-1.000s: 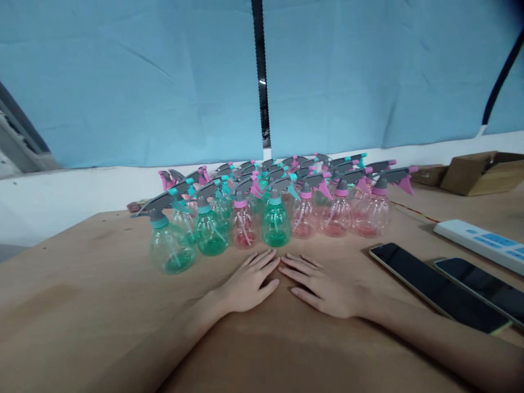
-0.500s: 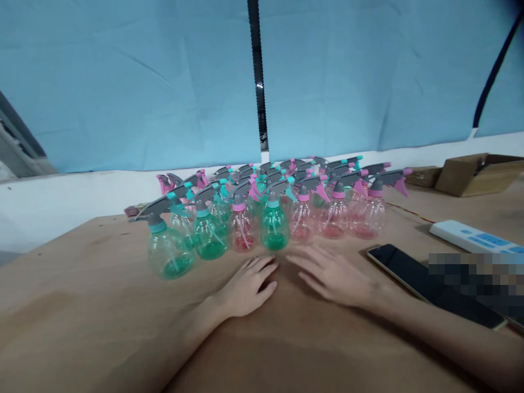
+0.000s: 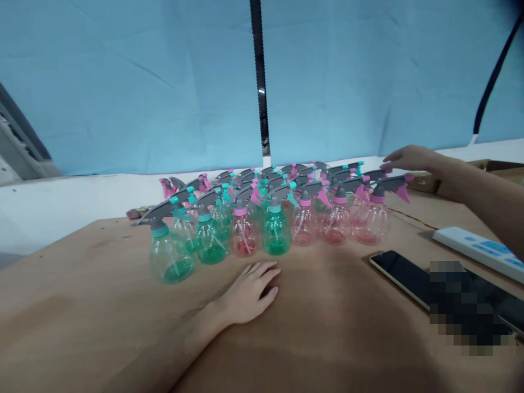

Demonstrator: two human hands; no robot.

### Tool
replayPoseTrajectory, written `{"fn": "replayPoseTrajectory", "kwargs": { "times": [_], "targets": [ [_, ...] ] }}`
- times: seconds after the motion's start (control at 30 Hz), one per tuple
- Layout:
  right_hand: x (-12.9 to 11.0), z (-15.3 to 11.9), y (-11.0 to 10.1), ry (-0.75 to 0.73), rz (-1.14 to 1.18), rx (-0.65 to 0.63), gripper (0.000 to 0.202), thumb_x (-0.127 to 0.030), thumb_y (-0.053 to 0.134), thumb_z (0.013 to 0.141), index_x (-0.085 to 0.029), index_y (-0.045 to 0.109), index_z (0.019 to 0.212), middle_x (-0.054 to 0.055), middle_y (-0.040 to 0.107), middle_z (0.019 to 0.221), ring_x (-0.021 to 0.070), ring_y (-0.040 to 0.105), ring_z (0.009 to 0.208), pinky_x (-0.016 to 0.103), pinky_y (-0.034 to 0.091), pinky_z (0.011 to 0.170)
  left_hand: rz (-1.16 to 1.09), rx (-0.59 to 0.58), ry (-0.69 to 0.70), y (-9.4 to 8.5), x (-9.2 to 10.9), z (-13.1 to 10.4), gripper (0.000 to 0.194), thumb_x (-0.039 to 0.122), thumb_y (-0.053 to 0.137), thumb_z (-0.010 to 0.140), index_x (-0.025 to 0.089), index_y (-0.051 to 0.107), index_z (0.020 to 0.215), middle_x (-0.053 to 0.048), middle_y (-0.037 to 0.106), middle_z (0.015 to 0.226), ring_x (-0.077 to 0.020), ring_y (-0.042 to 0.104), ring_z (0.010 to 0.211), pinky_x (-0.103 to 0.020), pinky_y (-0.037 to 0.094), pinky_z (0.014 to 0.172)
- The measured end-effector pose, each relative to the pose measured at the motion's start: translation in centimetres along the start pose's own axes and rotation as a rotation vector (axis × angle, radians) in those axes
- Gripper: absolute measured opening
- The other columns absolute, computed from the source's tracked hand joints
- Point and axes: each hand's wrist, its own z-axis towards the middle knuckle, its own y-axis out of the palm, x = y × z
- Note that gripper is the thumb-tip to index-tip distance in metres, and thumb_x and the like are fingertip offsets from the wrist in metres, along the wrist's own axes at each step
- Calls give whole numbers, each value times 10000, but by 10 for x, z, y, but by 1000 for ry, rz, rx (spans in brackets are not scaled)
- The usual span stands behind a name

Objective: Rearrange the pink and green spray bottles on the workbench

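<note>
Several spray bottles with grey heads stand grouped on the wooden table (image 3: 327,333). In the front row are a green bottle (image 3: 276,232), a pink bottle (image 3: 244,234) and, at the left end, a pale bottle with green at its base (image 3: 171,259). My left hand (image 3: 251,289) lies flat on the table just in front of them, fingers apart, holding nothing. My right hand (image 3: 413,158) is raised over the back right of the group, near a pink-nozzled spray head (image 3: 379,173). Its fingers reach left with nothing visible in them, and some are hidden.
Cardboard boxes (image 3: 448,188) stand at the back right, partly behind my right forearm. A white power strip (image 3: 478,248) and a dark phone (image 3: 403,275) lie on the right, with another dark device partly blurred beside them. A blue cloth (image 3: 164,87) hangs behind.
My right hand has lifted off the table and moved up and right to the back right of the bottles. My left hand has stayed in place.
</note>
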Motion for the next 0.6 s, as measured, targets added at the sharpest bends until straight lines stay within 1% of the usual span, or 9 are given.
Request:
{"fn": "replayPoseTrajectory", "kwargs": {
  "times": [0.07, 0.1, 0.17, 0.23, 0.3, 0.4, 0.53, 0.57, 0.6],
  "targets": [
    [6, 4, 5, 44, 23, -185, 368, -353, 622, 647, -6, 728, 704, 89, 651, 571, 78, 532, 485, 299, 342, 525, -2, 4, 1, 0, 0, -1, 390, 313, 387, 893, 196, 463, 1258, -63, 432, 1355, -217, 384, 1241, -412, 305, 1049],
    [7, 4, 7, 62, 31, -240, 376, -350, 630, 631, -3, 727, 739, 87, 649, 556, 65, 512, 458, 295, 341, 520, -2, 4, 1, 0, 0, -1, 392, 315, 388, 893, 196, 462, 1260, -64, 432, 1354, -217, 386, 1240, -411, 303, 1050],
    [8, 3, 9, 92, 38, -292, 437, -366, 634, 613, 6, 717, 825, 100, 652, 554, 51, 476, 422, 294, 339, 507, -1, 4, 0, 0, 0, -1, 396, 317, 388, 893, 195, 460, 1263, -65, 432, 1354, -216, 388, 1237, -408, 301, 1051],
    [8, 1, 9, 111, 37, -301, 498, -402, 618, 610, 6, 707, 881, 119, 662, 577, 42, 452, 403, 294, 336, 497, 2, 0, 0, -1, 1, -1, 399, 317, 385, 894, 195, 457, 1267, -66, 429, 1357, -213, 387, 1238, -403, 300, 1052],
    [6, -1, 8, 112, 34, -292, 536, -441, 590, 612, -4, 707, 900, 135, 673, 616, 40, 455, 409, 291, 336, 498, 6, -4, 2, -1, 1, -1, 402, 315, 385, 893, 189, 457, 1268, -68, 428, 1358, -212, 384, 1240, -400, 299, 1051],
    [2, -1, -1, 93, 14, -247, 579, -486, 555, 601, -19, 709, 906, 150, 686, 692, 64, 526, 504, 292, 338, 519, 9, -4, 6, -1, 2, -2, 401, 313, 390, 890, 180, 464, 1261, -76, 433, 1352, -216, 386, 1239, -402, 303, 1047],
    [-5, 0, -27, 104, -42, -149, 668, -536, 549, 555, -27, 688, 963, 174, 686, 807, 174, 608, 786, 315, 334, 543, 7, 1, 8, -2, 2, -2, 403, 316, 388, 890, 180, 463, 1262, -76, 435, 1352, -219, 392, 1235, -406, 306, 1045],
    [-5, -1, -35, 120, -62, -102, 694, -551, 530, 557, -18, 681, 975, 189, 680, 842, 210, 604, 850, 330, 328, 542, 9, 1, 8, -1, 2, -2, 405, 317, 388, 890, 178, 464, 1262, -76, 435, 1352, -220, 394, 1234, -406, 307, 1045],
    [-6, -2, -44, 139, -87, -9, 714, -566, 499, 565, -9, 679, 973, 201, 673, 871, 241, 596, 888, 349, 319, 537, 12, 2, 5, -1, 2, -2, 405, 318, 387, 889, 178, 466, 1261, -76, 435, 1353, -220, 396, 1232, -406, 308, 1044]
  ]
}}
